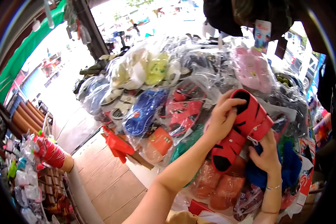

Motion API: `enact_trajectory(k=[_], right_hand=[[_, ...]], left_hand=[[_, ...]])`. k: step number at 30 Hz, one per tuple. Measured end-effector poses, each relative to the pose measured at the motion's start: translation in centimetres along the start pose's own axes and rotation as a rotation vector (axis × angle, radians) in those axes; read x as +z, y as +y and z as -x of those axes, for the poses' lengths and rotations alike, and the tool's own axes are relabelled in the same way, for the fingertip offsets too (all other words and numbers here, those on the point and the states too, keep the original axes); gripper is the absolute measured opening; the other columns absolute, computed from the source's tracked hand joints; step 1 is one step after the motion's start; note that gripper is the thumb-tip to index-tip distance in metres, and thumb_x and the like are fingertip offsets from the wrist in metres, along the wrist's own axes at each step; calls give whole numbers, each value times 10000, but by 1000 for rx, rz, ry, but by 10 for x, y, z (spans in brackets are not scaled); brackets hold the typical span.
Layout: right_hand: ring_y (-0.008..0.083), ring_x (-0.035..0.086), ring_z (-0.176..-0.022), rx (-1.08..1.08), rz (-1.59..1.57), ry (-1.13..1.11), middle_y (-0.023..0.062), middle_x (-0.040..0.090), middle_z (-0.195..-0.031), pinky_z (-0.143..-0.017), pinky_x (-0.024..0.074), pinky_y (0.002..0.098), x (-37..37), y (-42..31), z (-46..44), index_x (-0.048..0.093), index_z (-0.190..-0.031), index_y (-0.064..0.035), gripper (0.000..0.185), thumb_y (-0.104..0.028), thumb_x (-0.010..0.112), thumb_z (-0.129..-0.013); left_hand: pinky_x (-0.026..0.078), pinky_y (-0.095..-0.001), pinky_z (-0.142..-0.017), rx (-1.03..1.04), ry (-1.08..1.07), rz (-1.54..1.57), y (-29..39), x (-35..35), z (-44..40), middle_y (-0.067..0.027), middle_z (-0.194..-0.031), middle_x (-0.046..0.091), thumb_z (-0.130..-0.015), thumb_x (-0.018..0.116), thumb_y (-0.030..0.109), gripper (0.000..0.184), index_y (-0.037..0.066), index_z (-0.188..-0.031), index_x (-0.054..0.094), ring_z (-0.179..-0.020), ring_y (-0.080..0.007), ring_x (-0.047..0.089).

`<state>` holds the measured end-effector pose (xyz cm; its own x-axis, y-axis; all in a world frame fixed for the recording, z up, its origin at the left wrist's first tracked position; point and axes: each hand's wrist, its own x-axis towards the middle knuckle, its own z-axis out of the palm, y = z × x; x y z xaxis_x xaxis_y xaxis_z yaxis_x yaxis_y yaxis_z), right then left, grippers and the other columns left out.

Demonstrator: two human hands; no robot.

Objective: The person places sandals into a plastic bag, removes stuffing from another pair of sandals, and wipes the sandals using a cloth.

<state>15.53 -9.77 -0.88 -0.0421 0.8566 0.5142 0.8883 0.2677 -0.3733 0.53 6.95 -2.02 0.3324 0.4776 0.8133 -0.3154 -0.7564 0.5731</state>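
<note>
A pair of red sandals [250,119] with black insoles and cut-out straps is held above a heap of footwear. My left hand [223,117] grips the upper sandal at its open end, with fingers curled over the edge. From below, my right hand [267,155] holds the other end of the pair, near a small white tie or tag; part of its grip is hidden behind the sandals. Beneath lie orange-brown slippers [208,181] in clear plastic. A red patterned pair [183,112] and a blue slipper [145,112], both bagged, lie left of my hands.
Pink slippers [252,69] and yellow-green footwear [156,69] in plastic bags sit farther back on the pile. A red bag [117,143] juts out at the heap's left edge. Stacked red cups [54,153] and packaged goods stand at the left, beside the tiled floor [108,183].
</note>
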Motion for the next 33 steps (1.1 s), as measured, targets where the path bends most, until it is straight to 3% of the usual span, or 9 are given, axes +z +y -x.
enact_trajectory(k=[4,8,13,16,22,24,27,28,33], right_hand=[[368,473,-1251,23,-232,130,201,462,-1347,-1058,334,400,-9,11,0,630,-1044,6,381,-2,589,-665],[323,528,-1137,17,-36,328,150,506,-1167,-997,392,373,4,-1,-5,627,-954,-11,303,94,566,-677],[284,563,-842,77,129,407,120,558,-874,-777,456,339,1,-3,-6,609,-951,-2,240,74,626,-723],[275,572,-860,140,-250,222,144,578,-914,-805,454,344,-3,-12,-6,610,-979,16,226,50,593,-756],[215,529,-1191,275,-1063,30,124,570,-1259,-1048,356,352,-3,-3,-9,497,-1275,89,658,-295,711,-785],[201,550,-1150,216,-962,47,105,596,-1209,-1026,376,344,-3,0,-9,524,-1247,64,519,-188,686,-823],[200,607,-745,258,-382,213,89,627,-810,-703,461,313,-5,-12,-9,638,-884,3,144,-92,696,-794],[289,573,-722,135,-237,291,114,584,-781,-671,448,348,-4,-10,-10,620,-813,6,132,-80,705,-758],[299,533,-796,30,-16,361,89,556,-808,-717,398,388,-14,-9,-10,594,-778,-29,130,-102,693,-735]], left_hand=[[341,-346,-1057,-286,-196,277,7,-26,-10,-144,-1371,434,-830,603,-27,341,74,-1152,652,-1259,-245,455],[269,-440,-1107,9,-241,-445,0,-45,-11,-213,-1510,282,-684,762,105,338,190,-1010,739,-1360,-391,312],[194,-521,-1122,-2,-340,-502,-9,-49,-10,-223,-1548,200,-622,781,159,353,210,-969,745,-1408,-434,205],[147,-579,-1116,57,-410,-503,-4,-44,-11,-219,-1557,176,-616,781,174,357,206,-970,743,-1425,-431,166],[138,-603,-1108,7,-493,-532,2,-40,-10,-169,-1557,219,-652,745,175,261,164,-913,745,-1425,-419,184],[189,-582,-1102,52,-407,-507,-7,-34,-8,-166,-1521,297,-684,724,166,173,160,-854,748,-1405,-404,238],[241,-474,-1113,1,-232,-309,-13,-21,-6,-221,-1452,387,-713,720,86,160,96,-873,713,-1357,-416,325],[252,-471,-1107,40,-195,-344,-10,-20,-8,-224,-1441,398,-715,719,67,163,71,-877,698,-1352,-411,337],[394,-353,-1006,-21,7,-329,8,-12,-3,-192,-1371,491,-757,656,-12,128,19,-881,663,-1220,-298,521]])
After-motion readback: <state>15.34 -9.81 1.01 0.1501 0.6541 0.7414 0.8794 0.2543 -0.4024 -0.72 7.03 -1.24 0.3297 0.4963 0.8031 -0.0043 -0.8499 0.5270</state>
